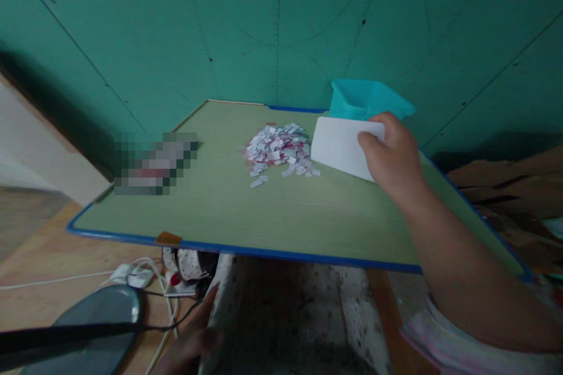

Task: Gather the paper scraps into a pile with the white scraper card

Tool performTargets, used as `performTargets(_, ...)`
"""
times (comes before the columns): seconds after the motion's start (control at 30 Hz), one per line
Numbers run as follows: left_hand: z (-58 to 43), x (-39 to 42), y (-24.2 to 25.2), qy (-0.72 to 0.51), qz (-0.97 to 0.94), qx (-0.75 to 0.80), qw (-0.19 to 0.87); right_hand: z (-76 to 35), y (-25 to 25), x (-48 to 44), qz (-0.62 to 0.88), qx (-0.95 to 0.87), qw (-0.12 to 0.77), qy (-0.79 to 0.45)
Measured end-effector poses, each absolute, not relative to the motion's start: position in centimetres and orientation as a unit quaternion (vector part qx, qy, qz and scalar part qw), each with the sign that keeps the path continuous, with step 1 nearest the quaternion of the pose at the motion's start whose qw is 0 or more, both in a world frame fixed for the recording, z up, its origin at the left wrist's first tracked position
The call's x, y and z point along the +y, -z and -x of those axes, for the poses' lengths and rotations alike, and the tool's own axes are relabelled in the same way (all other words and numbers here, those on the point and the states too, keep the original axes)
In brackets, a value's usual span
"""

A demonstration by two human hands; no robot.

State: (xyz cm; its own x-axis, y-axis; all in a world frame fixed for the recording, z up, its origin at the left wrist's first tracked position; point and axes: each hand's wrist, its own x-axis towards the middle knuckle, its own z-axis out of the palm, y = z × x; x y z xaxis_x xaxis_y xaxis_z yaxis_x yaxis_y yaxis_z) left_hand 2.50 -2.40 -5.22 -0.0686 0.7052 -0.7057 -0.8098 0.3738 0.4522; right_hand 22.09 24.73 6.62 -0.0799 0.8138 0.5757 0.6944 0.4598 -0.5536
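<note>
My right hand (391,155) pinches the right end of a white card (338,146), thumb on its face and fingers curled behind, lower edge resting on the worktop (308,222). The card looks light, thin and fairly stiff, so an edge grip should do; squeezed hard, it would likely bend. A heap of paper scraps (279,149) lies just left of it, a teal tray (365,99) just behind my hand. My forearm reaches in from the lower right. My left hand (193,340) hangs below the worktop, blurred; I cannot tell its fingers.
</note>
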Motion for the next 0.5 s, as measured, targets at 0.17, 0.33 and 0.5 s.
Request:
performTargets(0.17,-2.22,-2.65,5.55,-0.55,0.075,0.471,0.686,-21.92,-6.56,24.65,0.502,-0.73,0.441,-0.141)
performTargets(0.33,-2.31,-2.28,5.38,-0.553,0.071,0.467,0.687,-22.07,-6.42,24.67,0.51,-0.734,0.446,-0.052)
performTargets(0.5,-2.54,-2.19,4.75,-0.551,0.065,0.476,0.682,-21.85,-5.93,24.61,0.468,-0.756,0.44,-0.125)
